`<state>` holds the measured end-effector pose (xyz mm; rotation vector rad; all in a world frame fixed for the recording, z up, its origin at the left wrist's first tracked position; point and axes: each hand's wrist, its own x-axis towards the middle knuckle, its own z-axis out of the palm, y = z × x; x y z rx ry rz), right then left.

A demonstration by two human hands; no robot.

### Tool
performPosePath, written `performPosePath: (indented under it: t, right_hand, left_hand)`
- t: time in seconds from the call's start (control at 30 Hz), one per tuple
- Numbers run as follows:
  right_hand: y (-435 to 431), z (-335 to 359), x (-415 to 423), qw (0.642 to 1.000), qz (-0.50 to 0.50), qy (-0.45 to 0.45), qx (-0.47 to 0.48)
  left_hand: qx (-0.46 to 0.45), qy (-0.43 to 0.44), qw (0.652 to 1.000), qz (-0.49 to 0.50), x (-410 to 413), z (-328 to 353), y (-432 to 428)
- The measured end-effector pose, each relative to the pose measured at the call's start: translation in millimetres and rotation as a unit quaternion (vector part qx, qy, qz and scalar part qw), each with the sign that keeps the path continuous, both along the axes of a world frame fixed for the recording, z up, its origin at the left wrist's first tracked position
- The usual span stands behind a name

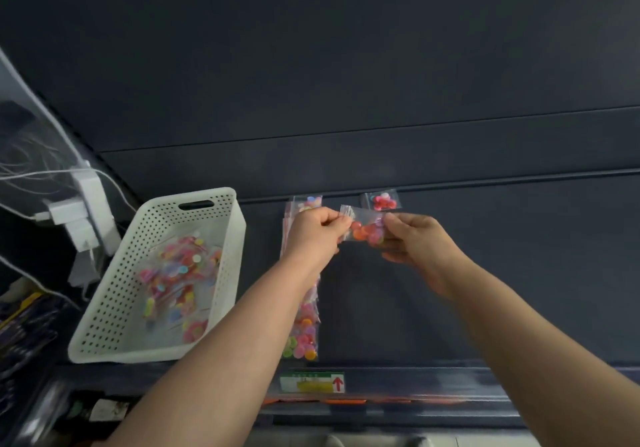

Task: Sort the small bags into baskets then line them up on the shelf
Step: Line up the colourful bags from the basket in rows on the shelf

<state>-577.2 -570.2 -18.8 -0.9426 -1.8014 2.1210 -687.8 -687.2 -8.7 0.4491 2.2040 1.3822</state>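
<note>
Sorting a bag at frame centre

Left hand [313,230] and right hand [412,239] each pinch an end of the small clear plastic bag of coloured buttons [363,227], probably checking it before the white perforated basket [166,273] at left.

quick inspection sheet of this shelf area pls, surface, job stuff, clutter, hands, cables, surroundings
surface: dark shelf, flat, with a label strip bearing a red arrow on its front edge
job's things: white perforated basket at left holding loose bags of coloured buttons; row of bags lined front to back beside it; lone bag at the back; held bag above the shelf
clutter: dark packaged items at far left, too blurred to identify
hands: left hand and right hand each pinch one end of the held bag
cables: white cables run to white adapters left of the basket
surroundings: dark back panel
</note>
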Motion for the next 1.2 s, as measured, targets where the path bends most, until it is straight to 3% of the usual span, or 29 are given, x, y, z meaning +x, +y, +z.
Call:
performPosePath:
  t: [0.1,0.3,0.43,0.63,0.87,1.03,1.2]
  right_hand:
    - [6.9,0.4,10.3,1.0,0.019,0.017,-0.016]
    - [24.3,-14.7,16.7,0.995,0.02,-0.057,0.083]
    - [39.5,-23.7,4.9,0.981,-0.036,-0.091,0.169]
    - [73.9,-37.3,-31.6,0.945,-0.061,-0.145,0.289]
    - [83.4,-50.1,-49.3,0.908,-0.069,-0.186,0.369]
    - [78.8,-59.0,-43.4,0.852,-0.054,-0.175,0.49]
    - [78.0,-63.7,-42.2,0.843,-0.025,-0.167,0.511]
  left_hand:
    - [0.001,-0.016,1.0,-0.002,7.0,-1.5,11.4]
    - [-0.024,-0.053,0.998,-0.002,17.5,-20.4,25.1]
    - [-0.027,-0.051,0.998,0.023,13.8,-30.7,44.7]
    - [-0.09,0.051,0.993,0.051,-11.3,-44.4,78.5]
    - [-0.223,0.169,0.96,0.021,-30.1,-54.8,96.4]
    - [-0.189,0.257,0.948,-0.02,-29.1,-56.4,91.8]
    - [-0.209,0.29,0.93,-0.086,-28.7,-56.9,87.7]
